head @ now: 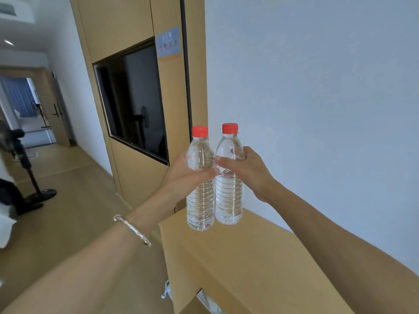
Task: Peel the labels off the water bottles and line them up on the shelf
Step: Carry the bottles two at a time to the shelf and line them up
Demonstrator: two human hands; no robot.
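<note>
Two clear water bottles with red caps stand upright side by side, both bare of labels. My left hand [181, 175] grips the upper body of the left bottle [200, 200]. My right hand [247, 168] wraps the shoulder of the right bottle [229, 200]. Both bottles are at the far left end of the light wooden shelf top [260, 257]; the right one looks to be resting on it, while the left one's base is at the shelf's corner and I cannot tell whether it touches. A silver bracelet circles my left wrist.
A white wall [317, 98] runs behind the shelf. A tall wooden cabinet with a dark recessed screen [136, 105] stands just left of the bottles. A floor fan [25, 168] stands on the wooden floor at far left. Crumpled plastic [204, 298] lies below the shelf top.
</note>
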